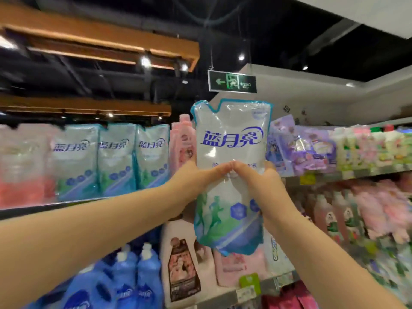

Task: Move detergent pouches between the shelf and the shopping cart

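left hand (189,181) and right hand (265,182) both grip the detergent pouch (231,132) at its waist, upright in air in front of the top shelf (330,176), cart unseen; I'd support the sagging base and avoid squeezing the middle

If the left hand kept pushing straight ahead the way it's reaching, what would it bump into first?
The left hand grips the detergent pouch; carrying on, pouch and hand would probably meet the pink bottles on the upper shelf first, though depth is hard to judge.
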The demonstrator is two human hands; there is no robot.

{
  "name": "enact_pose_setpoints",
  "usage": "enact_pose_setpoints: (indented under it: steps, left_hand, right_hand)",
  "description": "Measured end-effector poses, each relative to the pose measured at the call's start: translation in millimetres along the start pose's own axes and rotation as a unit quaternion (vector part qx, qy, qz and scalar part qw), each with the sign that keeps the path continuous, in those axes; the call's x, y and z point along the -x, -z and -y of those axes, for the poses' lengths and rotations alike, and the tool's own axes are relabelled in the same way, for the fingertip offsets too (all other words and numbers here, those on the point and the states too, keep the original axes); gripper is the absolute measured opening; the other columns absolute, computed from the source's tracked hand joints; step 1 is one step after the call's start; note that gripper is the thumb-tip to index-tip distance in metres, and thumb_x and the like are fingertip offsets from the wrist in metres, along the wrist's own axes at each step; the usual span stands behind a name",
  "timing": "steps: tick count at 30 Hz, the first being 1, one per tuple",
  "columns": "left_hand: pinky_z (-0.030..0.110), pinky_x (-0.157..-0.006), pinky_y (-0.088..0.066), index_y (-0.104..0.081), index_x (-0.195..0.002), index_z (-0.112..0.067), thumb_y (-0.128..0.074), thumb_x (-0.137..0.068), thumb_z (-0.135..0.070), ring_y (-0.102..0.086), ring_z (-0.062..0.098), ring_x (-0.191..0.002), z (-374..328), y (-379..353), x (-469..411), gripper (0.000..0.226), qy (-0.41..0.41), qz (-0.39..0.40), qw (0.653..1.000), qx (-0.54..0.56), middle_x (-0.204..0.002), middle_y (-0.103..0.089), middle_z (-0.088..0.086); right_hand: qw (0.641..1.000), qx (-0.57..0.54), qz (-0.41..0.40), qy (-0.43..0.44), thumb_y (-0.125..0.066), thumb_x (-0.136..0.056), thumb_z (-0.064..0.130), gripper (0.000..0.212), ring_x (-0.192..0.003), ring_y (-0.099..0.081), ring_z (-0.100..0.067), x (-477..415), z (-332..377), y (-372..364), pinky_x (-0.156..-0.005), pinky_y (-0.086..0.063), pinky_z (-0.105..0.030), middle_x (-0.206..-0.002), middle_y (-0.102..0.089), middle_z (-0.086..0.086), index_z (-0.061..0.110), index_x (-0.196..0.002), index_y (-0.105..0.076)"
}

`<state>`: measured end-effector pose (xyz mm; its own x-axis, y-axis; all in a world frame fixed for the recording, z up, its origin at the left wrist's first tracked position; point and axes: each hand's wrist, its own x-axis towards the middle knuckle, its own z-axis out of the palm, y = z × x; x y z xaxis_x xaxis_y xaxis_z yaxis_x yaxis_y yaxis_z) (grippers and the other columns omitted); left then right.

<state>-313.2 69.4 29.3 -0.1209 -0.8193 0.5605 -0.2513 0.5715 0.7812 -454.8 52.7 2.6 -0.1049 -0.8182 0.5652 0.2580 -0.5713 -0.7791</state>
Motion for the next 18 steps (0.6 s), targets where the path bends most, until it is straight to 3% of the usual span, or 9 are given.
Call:
enact_pose_setpoints:
  steps: [3, 5, 7, 11, 15, 18]
  left_hand:
    - [0.029, -0.085, -0.055, -0.056, -0.123, -0.027, -0.083, -0.051, -0.055, -0.068, 0.011, -0.096, 10, 37, -15, 0.082, -0.015, -0.058, 0.998, -0.018, -0.113, -0.069, -0.002]
    - [0.022, -0.074, -0.055, -0.059, -0.119, -0.023, -0.083, -0.058, -0.046, -0.069, 0.007, -0.086, 17, 58, -25, 0.07, -0.027, -0.071, 0.997, -0.014, -0.105, -0.071, -0.001]
    - [0.016, -0.065, -0.054, -0.061, -0.115, -0.02, -0.078, -0.067, -0.036, -0.07, 0.005, -0.08, 26, 79, -37, 0.054, -0.027, -0.083, 0.996, -0.009, -0.099, -0.072, 0.0]
    - [0.012, -0.054, -0.05, -0.059, -0.114, -0.023, -0.074, -0.069, -0.036, -0.069, 0.0, -0.071, 46, 120, -63, 0.049, -0.036, -0.099, 0.994, -0.026, -0.09, -0.072, -0.007]
    - [0.023, -0.071, -0.055, -0.059, -0.116, -0.025, -0.071, -0.051, -0.048, -0.07, 0.008, -0.083, 63, 152, -93, 0.07, -0.042, -0.129, 0.99, -0.05, -0.095, -0.073, -0.006]
    - [0.026, -0.072, -0.053, -0.061, -0.115, -0.026, -0.075, -0.05, -0.054, -0.069, 0.011, -0.086, 75, 171, -117, 0.072, -0.036, -0.17, 0.982, -0.07, -0.096, -0.072, -0.006]
  right_hand:
    - [0.999, 0.007, 0.033, 0.013, -0.074, -0.074, 0.023, 0.047, -0.08, -0.068, -0.017, -25, -11, -38, -0.066, -0.057, -0.028, -0.099, -0.066, -0.006, 0.015, -0.115, -0.054]
    - [0.998, -0.003, 0.057, 0.014, -0.077, -0.066, 0.029, 0.058, -0.085, -0.07, -0.02, -43, -22, -62, -0.07, -0.059, -0.033, -0.108, -0.065, -0.009, 0.015, -0.119, -0.054]
    - [0.997, -0.01, 0.076, 0.007, -0.078, -0.057, 0.038, 0.072, -0.082, -0.071, -0.02, -61, -35, -87, -0.067, -0.06, -0.034, -0.104, -0.068, -0.009, 0.015, -0.12, -0.055]
    - [0.996, -0.018, 0.084, 0.014, -0.076, -0.043, 0.046, 0.089, -0.079, -0.071, -0.021, -100, -62, -132, -0.06, -0.058, -0.03, -0.1, -0.07, -0.01, 0.01, -0.121, -0.053]
    - [0.995, -0.023, 0.099, 0.019, -0.075, -0.047, 0.047, 0.086, -0.079, -0.071, -0.022, -135, -83, -168, -0.063, -0.058, -0.032, -0.099, -0.07, -0.01, 0.011, -0.121, -0.052]
    - [0.992, -0.04, 0.117, 0.006, -0.079, -0.061, 0.038, 0.074, -0.08, -0.07, -0.022, -164, -94, -186, -0.066, -0.059, -0.033, -0.1, -0.067, -0.01, 0.01, -0.121, -0.045]
